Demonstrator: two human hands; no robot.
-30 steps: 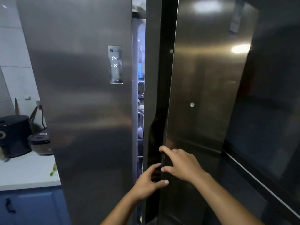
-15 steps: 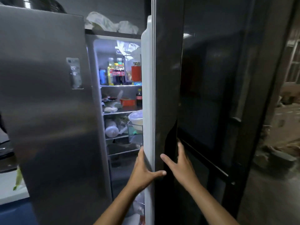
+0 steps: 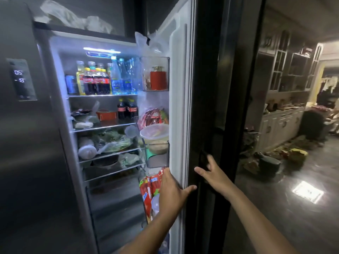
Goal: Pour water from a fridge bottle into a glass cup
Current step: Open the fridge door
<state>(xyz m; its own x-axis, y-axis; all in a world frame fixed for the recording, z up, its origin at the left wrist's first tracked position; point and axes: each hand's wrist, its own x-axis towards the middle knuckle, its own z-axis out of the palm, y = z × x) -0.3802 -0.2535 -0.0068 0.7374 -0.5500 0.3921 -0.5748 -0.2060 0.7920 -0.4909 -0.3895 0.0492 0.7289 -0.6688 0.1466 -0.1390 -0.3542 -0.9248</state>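
Head view, fridge interior exposed. Left hand [image 3: 172,193] flat against the inner edge of the open fridge door [image 3: 178,110], fingers spread upward, thumb hooked round the door's edge; gripping nothing but the door itself. Right hand [image 3: 213,174] on the dark outer face of the same door, fingers splayed and loose, palm pressing, closed on nothing. Just left of the left hand, red sausage packs [image 3: 148,191] in the lower door bin. Above these, a lidded plastic tub [image 3: 155,134] in the middle door bin, and a red jar [image 3: 158,79] in the clear top door bin. Further in, on the lit top shelf [image 3: 102,95]: clear blue-labelled water bottles [image 3: 119,77] at the right end, touching one another, beside a row of dark cola bottles [image 3: 96,81] with red labels, a yellow-liquid bottle and a blue can [image 3: 71,84] at the left end. Second shelf: two more small cola bottles [image 3: 127,109] and an orange container [image 3: 106,115]. Lower shelves: bagged greens and wrapped food, contents unclear. Far left, closed steel freezer door [image 3: 27,162] with lit display panel [image 3: 21,79] reading 05 and -18. Far right, dim room with white cabinets [image 3: 280,123] and a glossy floor [image 3: 293,208].
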